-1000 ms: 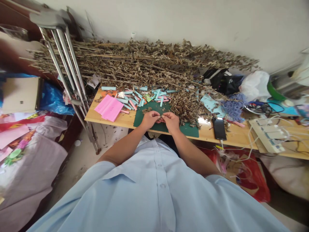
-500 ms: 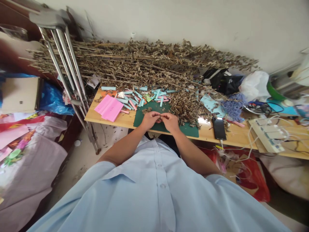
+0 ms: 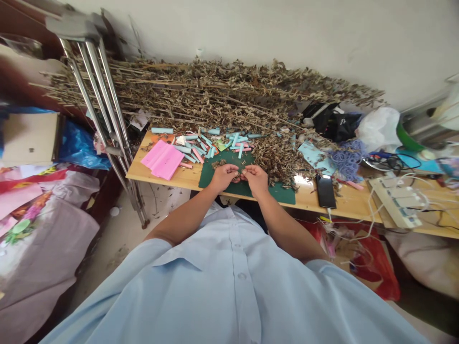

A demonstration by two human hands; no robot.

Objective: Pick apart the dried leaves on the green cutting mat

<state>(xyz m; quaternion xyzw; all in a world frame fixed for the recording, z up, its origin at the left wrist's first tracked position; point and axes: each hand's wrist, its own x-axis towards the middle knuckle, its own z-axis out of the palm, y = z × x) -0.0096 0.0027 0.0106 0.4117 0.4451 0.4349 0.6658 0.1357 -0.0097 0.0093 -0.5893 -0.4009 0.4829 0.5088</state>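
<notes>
Metal crutches (image 3: pixel 103 88) far left of hands. Wooden table (image 3: pixel 138 168), green mat (image 3: pixel 284 195) beneath hands. Left hand (image 3: pixel 224 177), right hand (image 3: pixel 256 179): fingers bent, tips nearly meeting; whether gripping, cannot tell. Dried leaves (image 3: pixel 275 161) heaped just beyond right hand. Farther right, power strip (image 3: pixel 396 203); table's end cut off.

Wall (image 3: pixel 322 38): soft, even light
Table (image 3: pixel 138 171): blown-out glare patch beside phone (image 3: pixel 326 192)
Crutches (image 3: pixel 73 29): bright metal highlights
Dried leaves (image 3: pixel 278 157): fine detail smeared
Red bag (image 3: pixel 389 272): shadowed below table
Power strip (image 3: pixel 394 203): wide-angle skew, blurrier toward right edge
</notes>
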